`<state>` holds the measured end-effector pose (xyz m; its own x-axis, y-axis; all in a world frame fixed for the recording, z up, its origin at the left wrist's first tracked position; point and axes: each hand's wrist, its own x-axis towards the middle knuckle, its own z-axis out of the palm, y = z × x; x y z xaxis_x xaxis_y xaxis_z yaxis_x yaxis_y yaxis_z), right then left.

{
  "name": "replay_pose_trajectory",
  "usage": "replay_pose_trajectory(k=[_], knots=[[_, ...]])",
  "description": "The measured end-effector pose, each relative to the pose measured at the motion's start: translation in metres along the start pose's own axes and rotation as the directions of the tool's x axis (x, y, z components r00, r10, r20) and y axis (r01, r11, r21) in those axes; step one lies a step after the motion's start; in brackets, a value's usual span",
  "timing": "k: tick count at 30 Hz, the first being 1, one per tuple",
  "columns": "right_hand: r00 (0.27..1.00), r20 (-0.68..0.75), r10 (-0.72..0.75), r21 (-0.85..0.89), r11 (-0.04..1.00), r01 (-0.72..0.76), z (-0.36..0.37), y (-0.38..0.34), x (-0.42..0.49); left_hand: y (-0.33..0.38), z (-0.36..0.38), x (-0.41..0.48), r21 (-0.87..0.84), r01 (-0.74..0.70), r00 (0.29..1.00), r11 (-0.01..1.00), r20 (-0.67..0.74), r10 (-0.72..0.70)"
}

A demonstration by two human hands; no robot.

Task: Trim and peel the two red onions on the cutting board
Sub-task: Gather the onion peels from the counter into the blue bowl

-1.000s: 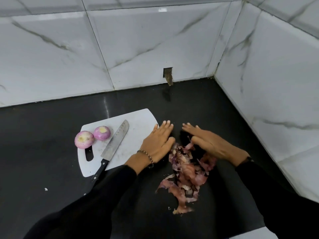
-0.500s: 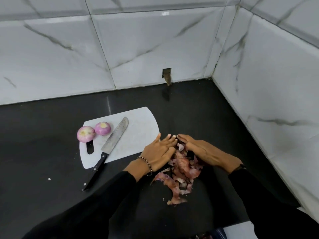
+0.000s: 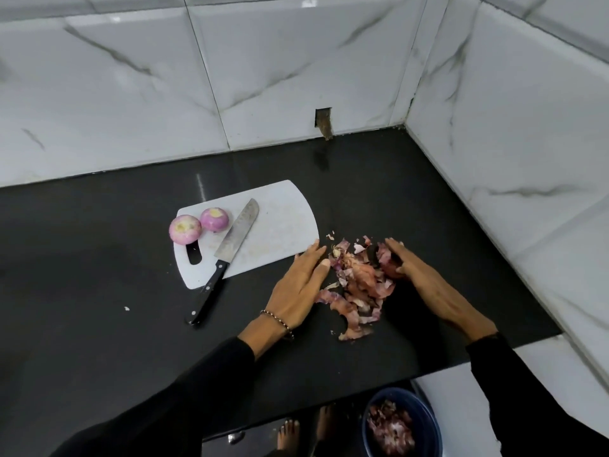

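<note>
Onions unmoved | left hand, right hand parted round peels

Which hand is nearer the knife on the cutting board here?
Left. The left hand lies just right of the knife, off the board; the right hand is farther right, beyond the onion skins.

Two onions and a knife lie on the cutting board, peels heaped to its right.

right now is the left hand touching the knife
Apart. The head view shows bare cutting board and counter between the left hand and the knife.
</note>
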<state>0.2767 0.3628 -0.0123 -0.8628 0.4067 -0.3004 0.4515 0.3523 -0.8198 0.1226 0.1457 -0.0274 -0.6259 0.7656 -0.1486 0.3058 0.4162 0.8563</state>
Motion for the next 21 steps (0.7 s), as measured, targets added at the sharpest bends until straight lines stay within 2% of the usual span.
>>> replay_pose_trajectory(k=[6, 12, 15, 18, 21], knots=[[0.994, 0.045, -0.095, -0.072, 0.993, 0.098, 0.037, -0.024, -0.015, 0.014, -0.003, 0.025, 0.000, 0.011, 0.996, 1.000, 0.094, -0.011], [0.996, 0.005, -0.093, -0.373, 0.924, 0.088, 0.065, -0.011, -0.029, 0.022, 0.001, 0.050, 0.078, -0.051, 0.979, 0.996, 0.202, 0.035], [0.988, -0.102, -0.116, -0.350, 0.934, 0.074, 0.080, -0.004, -0.022, 0.022, 0.011, 0.049, 0.116, -0.110, 0.964, 0.987, 0.253, 0.078], [0.973, -0.199, -0.120, -0.273, 0.960, 0.062, 0.087, -0.007, -0.010, 0.024, 0.019, 0.039, 0.028, -0.110, 0.958, 0.994, 0.268, 0.098], [0.955, -0.245, -0.167, -0.274, 0.957, 0.097, 0.093, -0.013, -0.002, 0.026, 0.026, 0.027, -0.078, -0.074, 0.973, 0.994, 0.212, 0.089]])
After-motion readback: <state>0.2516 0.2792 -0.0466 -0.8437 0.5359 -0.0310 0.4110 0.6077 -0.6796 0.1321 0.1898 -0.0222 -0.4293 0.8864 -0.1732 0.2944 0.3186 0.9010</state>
